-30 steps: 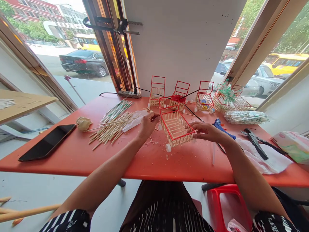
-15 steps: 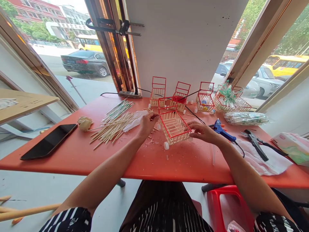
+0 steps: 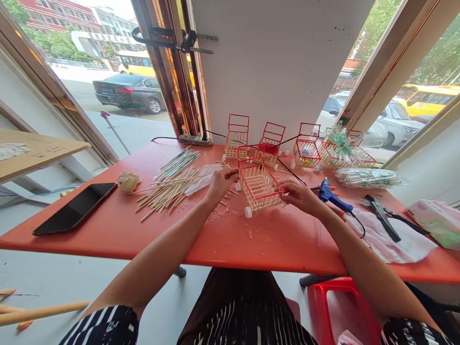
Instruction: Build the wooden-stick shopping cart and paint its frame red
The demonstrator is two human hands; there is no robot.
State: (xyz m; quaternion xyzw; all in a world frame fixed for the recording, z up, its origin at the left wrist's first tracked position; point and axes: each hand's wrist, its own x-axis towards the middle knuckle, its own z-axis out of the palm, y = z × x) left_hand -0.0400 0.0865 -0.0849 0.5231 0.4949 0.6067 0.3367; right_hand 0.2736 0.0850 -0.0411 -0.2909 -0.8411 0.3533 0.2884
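A small toy cart (image 3: 261, 184) made of pale wooden sticks, with a red-edged top frame and white wheels, is between my hands over the red table. My left hand (image 3: 223, 181) pinches its left rear side near the red handle. At the cart's right side, my right hand (image 3: 299, 194) has its fingers closed on the front right corner. One white wheel (image 3: 248, 212) shows at the near left corner. Loose wooden sticks (image 3: 171, 196) lie in a pile to the left of my left hand, beside a white sheet (image 3: 201, 179).
Several similar carts (image 3: 237, 136) stand along the back. A blue glue gun (image 3: 332, 195), black pliers (image 3: 383, 218) on a white cloth (image 3: 413, 244) and wrapped sticks (image 3: 366, 178) are on the right. A black phone (image 3: 75, 208) and a power strip (image 3: 196, 140) are on the left.
The view has shifted slightly. The cart stays between both hands with almost the same tilt, and my right-hand fingers have drawn closer together at its corner.
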